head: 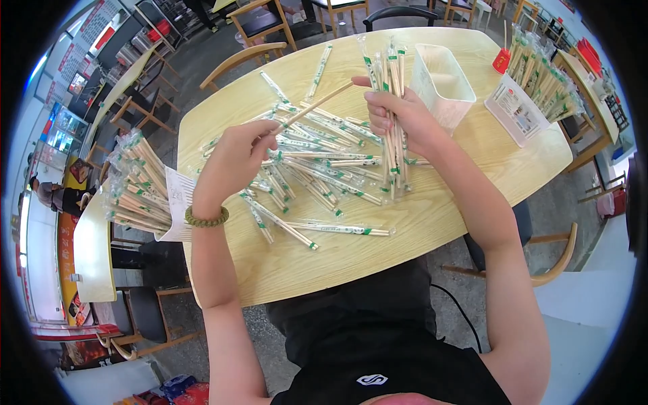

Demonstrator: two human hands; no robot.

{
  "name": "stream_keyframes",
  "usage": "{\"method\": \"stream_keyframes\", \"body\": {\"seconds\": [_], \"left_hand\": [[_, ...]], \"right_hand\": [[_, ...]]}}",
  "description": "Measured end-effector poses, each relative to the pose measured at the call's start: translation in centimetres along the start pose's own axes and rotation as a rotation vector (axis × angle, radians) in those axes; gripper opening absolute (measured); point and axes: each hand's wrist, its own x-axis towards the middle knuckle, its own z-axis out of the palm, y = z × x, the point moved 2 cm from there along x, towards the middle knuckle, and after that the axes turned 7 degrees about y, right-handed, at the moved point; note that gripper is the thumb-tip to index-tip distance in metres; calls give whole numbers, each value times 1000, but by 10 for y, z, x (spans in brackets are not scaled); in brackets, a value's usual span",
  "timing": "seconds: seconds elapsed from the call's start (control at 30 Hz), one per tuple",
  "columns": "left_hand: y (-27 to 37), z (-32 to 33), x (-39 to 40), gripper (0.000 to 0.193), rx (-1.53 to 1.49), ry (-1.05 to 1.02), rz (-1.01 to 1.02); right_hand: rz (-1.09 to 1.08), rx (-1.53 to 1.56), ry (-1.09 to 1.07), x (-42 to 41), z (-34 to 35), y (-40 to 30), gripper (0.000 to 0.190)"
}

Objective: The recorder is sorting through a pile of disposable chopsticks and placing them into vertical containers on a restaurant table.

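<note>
My left hand grips one end of a slim wooden chopstick or chopstick pair, which slants up to the right. Its far tip reaches the extended index finger of my right hand. In that right hand is a bundle of chopsticks in clear wrappers with green bands, standing roughly upright over the table. Between and below my hands lies a loose, crisscrossed heap of wrapped chopsticks. Beyond my right wrist stands a white divided plastic holder; no chopsticks show in it.
A white slotted holder full of wrapped chopsticks stands left of my forearm. Another filled holder is at the table's right end, near a small red container. Wooden chairs surround the table. A person is far left.
</note>
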Motion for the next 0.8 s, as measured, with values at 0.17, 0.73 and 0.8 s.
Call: {"method": "stream_keyframes", "body": {"seconds": [0.17,0.73,0.8], "left_hand": [[-3,3,1,27,0,65,38],[14,44,5,19,66,251,364],[19,42,4,20,48,192,398]], "right_hand": [[45,20,-10,1,2,2,52],[318,131,-109,-30,29,38,58],[307,130,-94,-28,29,39,58]]}}
